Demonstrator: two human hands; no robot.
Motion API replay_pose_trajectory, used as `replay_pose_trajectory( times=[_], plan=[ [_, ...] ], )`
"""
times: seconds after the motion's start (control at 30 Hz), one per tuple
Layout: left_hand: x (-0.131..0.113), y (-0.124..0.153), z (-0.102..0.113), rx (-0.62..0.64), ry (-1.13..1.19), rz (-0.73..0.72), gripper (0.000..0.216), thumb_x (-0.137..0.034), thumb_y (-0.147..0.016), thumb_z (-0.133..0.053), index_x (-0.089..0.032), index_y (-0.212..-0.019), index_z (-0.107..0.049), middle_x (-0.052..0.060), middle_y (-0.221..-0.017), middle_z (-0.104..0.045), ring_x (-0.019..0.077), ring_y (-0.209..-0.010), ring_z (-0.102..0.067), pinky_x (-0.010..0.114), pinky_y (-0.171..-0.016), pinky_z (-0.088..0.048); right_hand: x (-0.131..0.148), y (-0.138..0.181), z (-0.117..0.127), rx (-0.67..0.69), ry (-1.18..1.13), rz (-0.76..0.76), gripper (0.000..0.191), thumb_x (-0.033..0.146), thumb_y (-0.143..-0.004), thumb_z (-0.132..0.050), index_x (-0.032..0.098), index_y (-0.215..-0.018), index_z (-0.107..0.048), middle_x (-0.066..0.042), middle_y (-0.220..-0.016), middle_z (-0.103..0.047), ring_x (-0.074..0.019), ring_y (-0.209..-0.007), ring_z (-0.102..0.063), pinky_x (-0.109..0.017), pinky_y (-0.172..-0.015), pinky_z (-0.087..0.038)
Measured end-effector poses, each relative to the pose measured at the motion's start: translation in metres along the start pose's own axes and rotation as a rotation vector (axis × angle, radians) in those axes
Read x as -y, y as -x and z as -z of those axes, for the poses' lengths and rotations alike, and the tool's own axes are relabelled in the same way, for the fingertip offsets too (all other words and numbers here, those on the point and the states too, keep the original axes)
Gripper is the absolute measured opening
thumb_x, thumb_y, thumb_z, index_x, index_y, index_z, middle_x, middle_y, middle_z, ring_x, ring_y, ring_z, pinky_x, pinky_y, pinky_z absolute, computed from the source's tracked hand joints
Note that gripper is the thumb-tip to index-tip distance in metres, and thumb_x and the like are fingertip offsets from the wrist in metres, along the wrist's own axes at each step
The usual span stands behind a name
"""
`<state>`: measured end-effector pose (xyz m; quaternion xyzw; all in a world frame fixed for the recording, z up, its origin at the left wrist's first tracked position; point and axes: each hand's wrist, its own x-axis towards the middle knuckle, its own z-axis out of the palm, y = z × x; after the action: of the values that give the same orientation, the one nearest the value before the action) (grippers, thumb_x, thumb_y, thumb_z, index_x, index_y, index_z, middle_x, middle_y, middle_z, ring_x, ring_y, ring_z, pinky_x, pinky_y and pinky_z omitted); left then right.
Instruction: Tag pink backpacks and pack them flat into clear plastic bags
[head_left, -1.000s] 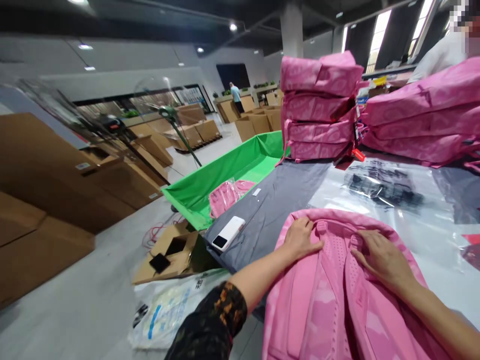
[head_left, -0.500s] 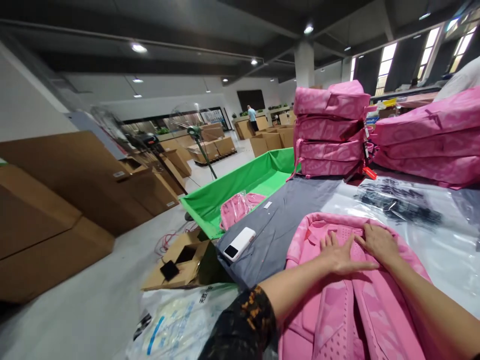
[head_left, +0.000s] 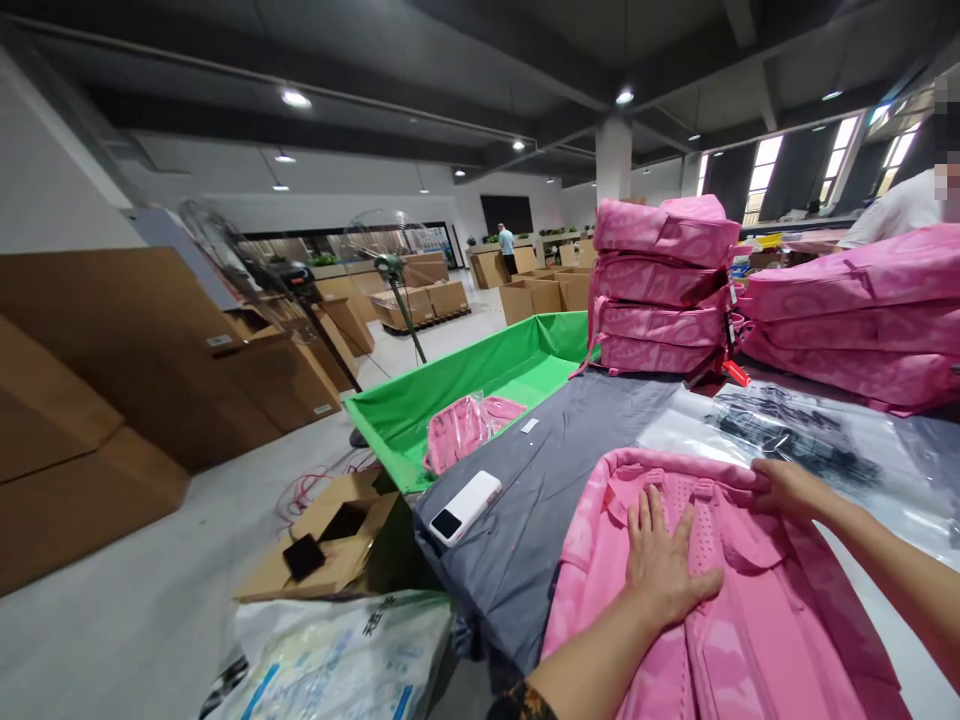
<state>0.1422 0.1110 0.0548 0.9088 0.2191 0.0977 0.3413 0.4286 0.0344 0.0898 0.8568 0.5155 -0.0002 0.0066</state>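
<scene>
Lower centre, the left hand point(head_left: 664, 565) pressed the pink backpack point(head_left: 750, 630), fingers spread. The right hand point(head_left: 784, 485) curled its fingers over the top edge; flat, even pressure served best.

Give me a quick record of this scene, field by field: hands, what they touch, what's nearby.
left hand: flat, fingers spread, on pink backpack
right hand: at the backpack's top edge, grip unclear
surface: grey cloth
nearby: white flat device, green bin, stack of pink backpacks

Grey floor point(head_left: 150, 620); dark ceiling point(head_left: 450, 40); bright windows point(head_left: 765, 165)
</scene>
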Motion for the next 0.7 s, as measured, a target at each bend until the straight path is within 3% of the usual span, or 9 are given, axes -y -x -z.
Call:
replay_pose_trajectory(
  times=[0.07, 0.13, 0.27, 0.4, 0.47, 0.6, 0.7],
  plan=[
    [0.004, 0.000, -0.004, -0.013, -0.006, -0.024, 0.086, -0.064, -0.088, -0.054, -0.033, -0.162, -0.023, 0.007, -0.170, 0.017, 0.0354, -0.156, 0.017, 0.063, -0.124, 0.009, -0.002, -0.023, -0.008, 0.095, -0.003, -0.019, 0.027, 0.023, -0.055, -0.084, 0.022, -0.071, -0.062, 0.000, -0.072, -0.067, -0.0210, -0.072, -0.065, -0.026, -0.058, -0.039],
    [0.007, -0.006, -0.006, -0.043, -0.011, -0.046, 0.087, -0.062, -0.087, -0.057, -0.035, -0.162, -0.022, 0.006, -0.170, 0.018, 0.0346, -0.156, 0.017, 0.064, -0.124, 0.008, 0.001, -0.039, -0.014, 0.167, 0.002, -0.046, 0.033, 0.021, -0.047, -0.086, 0.021, -0.071, -0.062, 0.001, -0.073, -0.067, -0.0191, -0.070, -0.064, -0.025, -0.057, -0.038],
    [0.011, -0.023, -0.005, 0.015, -0.021, -0.099, 0.080, -0.061, -0.086, -0.058, -0.034, -0.158, -0.034, 0.004, -0.173, 0.002, 0.0311, -0.158, 0.010, 0.061, -0.127, 0.003, 0.012, -0.042, -0.009, 0.191, 0.051, -0.067, 0.036, 0.026, -0.050, -0.089, 0.022, -0.078, -0.065, -0.003, -0.080, -0.070, -0.0235, -0.076, -0.068, -0.027, -0.057, -0.039],
    [0.014, -0.027, -0.002, 0.016, 0.000, -0.147, 0.076, -0.063, -0.089, -0.053, -0.033, -0.157, -0.037, 0.003, -0.173, -0.002, 0.0302, -0.158, 0.011, 0.060, -0.128, 0.001, 0.042, -0.015, 0.015, 0.050, 0.162, 0.014, 0.016, 0.015, -0.071, -0.073, 0.018, -0.085, -0.068, -0.013, -0.087, -0.072, -0.0315, -0.084, -0.069, -0.034, -0.065, -0.044],
    [0.015, -0.026, -0.002, -0.006, 0.014, -0.167, 0.078, -0.063, -0.089, -0.053, -0.034, -0.158, -0.034, 0.001, -0.173, -0.002, 0.0319, -0.158, 0.011, 0.061, -0.128, -0.002, 0.070, -0.003, 0.020, -0.056, 0.185, 0.112, 0.018, 0.010, -0.082, -0.058, 0.017, -0.094, -0.069, -0.016, -0.097, -0.072, -0.0319, -0.092, -0.068, -0.038, -0.074, -0.046],
    [0.011, -0.023, -0.002, -0.060, -0.068, -0.208, 0.088, -0.060, -0.090, -0.052, -0.031, -0.164, -0.014, 0.003, -0.173, -0.008, 0.0374, -0.159, 0.001, 0.064, -0.128, -0.006, 0.134, -0.002, 0.002, -0.223, 0.136, 0.361, 0.032, 0.016, -0.095, -0.045, 0.024, -0.118, -0.065, -0.009, -0.125, -0.066, -0.0240, -0.113, -0.059, -0.036, -0.095, -0.044],
    [0.007, -0.022, 0.001, -0.081, -0.180, -0.237, 0.097, -0.054, -0.092, -0.051, -0.021, -0.164, 0.004, 0.005, -0.172, -0.016, 0.0376, -0.158, -0.005, 0.062, -0.128, -0.008, 0.164, -0.019, -0.019, -0.299, 0.109, 0.375, 0.027, 0.019, -0.096, -0.043, 0.019, -0.109, -0.066, -0.012, -0.113, -0.067, -0.0250, -0.103, -0.058, -0.036, -0.090, -0.045]
  ],
)
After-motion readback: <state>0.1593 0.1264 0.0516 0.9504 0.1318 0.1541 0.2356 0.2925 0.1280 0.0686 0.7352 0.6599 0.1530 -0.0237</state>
